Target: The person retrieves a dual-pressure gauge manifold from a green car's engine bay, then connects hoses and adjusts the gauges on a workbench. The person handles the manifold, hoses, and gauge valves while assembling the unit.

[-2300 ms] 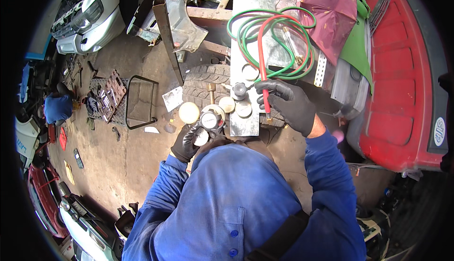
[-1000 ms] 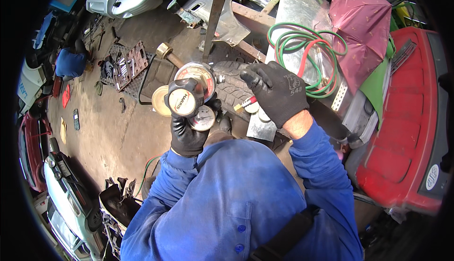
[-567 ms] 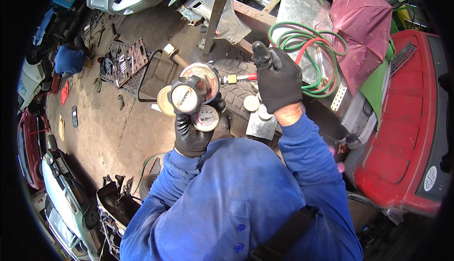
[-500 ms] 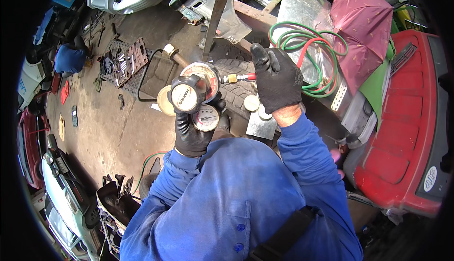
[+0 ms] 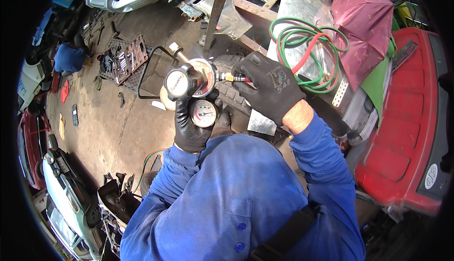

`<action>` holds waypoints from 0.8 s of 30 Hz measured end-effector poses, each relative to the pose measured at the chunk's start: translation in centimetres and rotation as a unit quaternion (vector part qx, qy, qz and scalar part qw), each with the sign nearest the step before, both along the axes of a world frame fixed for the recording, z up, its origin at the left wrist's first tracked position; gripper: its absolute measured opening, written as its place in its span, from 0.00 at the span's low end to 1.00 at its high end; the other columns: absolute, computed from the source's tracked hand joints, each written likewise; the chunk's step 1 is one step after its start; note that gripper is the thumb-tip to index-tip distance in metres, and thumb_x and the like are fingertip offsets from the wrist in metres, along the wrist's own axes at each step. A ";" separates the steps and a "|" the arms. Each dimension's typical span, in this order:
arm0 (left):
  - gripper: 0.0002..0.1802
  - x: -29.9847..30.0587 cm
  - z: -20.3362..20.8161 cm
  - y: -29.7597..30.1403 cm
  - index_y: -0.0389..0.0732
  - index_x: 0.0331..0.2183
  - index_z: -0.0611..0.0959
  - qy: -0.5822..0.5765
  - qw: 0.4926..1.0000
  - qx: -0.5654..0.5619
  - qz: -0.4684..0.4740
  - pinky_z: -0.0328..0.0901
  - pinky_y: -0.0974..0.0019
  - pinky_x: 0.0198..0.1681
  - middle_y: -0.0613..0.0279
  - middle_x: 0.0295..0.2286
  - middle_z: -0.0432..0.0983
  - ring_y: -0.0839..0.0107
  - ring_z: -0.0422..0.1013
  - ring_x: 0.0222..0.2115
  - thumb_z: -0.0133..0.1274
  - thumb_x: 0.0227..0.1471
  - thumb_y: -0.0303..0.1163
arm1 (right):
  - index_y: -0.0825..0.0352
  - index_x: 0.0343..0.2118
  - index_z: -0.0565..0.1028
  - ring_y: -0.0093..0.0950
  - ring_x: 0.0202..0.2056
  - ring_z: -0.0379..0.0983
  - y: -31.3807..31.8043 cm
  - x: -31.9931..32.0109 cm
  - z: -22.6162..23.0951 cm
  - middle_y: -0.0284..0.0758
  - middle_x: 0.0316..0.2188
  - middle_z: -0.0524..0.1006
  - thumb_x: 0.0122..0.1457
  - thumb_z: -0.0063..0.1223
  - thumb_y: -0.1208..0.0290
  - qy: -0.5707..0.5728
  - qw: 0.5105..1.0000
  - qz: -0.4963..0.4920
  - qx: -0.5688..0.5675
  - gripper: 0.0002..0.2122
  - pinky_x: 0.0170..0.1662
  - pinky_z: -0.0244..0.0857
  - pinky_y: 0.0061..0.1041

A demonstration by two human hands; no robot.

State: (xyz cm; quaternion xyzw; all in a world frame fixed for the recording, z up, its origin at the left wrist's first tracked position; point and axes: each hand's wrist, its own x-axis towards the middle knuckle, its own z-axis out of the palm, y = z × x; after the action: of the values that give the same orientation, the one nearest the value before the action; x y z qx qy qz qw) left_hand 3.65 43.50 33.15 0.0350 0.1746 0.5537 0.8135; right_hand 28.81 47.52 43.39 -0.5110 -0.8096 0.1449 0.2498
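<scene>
My left hand (image 5: 191, 131), in a black glove, holds a gas pressure regulator (image 5: 204, 75) from below. Its round adjusting knob (image 5: 178, 83) with a pale face points to the left, and a dial gauge (image 5: 204, 113) sits just above my fingers. A brass connector (image 5: 175, 48) sticks out at the far side. On the right side, a brass hose fitting (image 5: 229, 77) joins the regulator to a red hose end. My gloved right hand (image 5: 272, 86) has its thumb and fingers closed around that hose end, which they partly hide.
Coiled green and red hoses (image 5: 309, 48) lie on a metal sheet beside a maroon umbrella (image 5: 362, 34). Under my hands is a tyre (image 5: 231, 98). A red vehicle panel (image 5: 402, 128) stands at right. An opened tool case (image 5: 130, 60) lies far left, near a crouching person (image 5: 71, 57).
My right hand has moved left and its raised fingers have come down and closed on the hose end near the fitting. The regulator in my left hand has shifted slightly left.
</scene>
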 end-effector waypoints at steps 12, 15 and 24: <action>0.32 -0.3 -1.3 -1.0 0.35 0.66 0.74 0.078 0.996 0.029 0.009 0.76 0.47 0.62 0.45 0.57 0.80 0.50 0.79 0.56 0.56 0.70 0.45 | 0.65 0.44 0.82 0.44 0.39 0.81 -1.0 1.3 -1.7 0.41 0.37 0.79 0.66 0.65 0.64 0.034 0.999 0.039 -0.006 0.11 0.40 0.74 0.43; 0.31 -0.3 -1.3 -0.9 0.35 0.65 0.75 0.076 0.996 0.049 -0.013 0.77 0.47 0.60 0.45 0.56 0.81 0.50 0.80 0.54 0.55 0.71 0.45 | 0.65 0.45 0.82 0.45 0.40 0.81 -1.2 1.5 -2.1 0.42 0.39 0.80 0.66 0.64 0.64 0.016 0.999 0.035 -0.035 0.11 0.41 0.74 0.42; 0.37 0.2 -0.5 -0.9 0.36 0.66 0.74 0.096 0.994 0.050 -0.024 0.79 0.44 0.52 0.42 0.53 0.82 0.48 0.81 0.49 0.54 0.70 0.54 | 0.63 0.50 0.80 0.44 0.41 0.81 -2.1 1.1 -1.7 0.41 0.39 0.79 0.64 0.67 0.64 0.046 0.998 -0.001 -0.037 0.15 0.42 0.75 0.42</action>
State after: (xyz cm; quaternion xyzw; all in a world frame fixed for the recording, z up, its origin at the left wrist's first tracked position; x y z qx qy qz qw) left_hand 3.85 42.56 32.66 0.1329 0.2233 0.5362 0.8031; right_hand 29.91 45.42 41.66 -0.5137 -0.7905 0.1982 0.2680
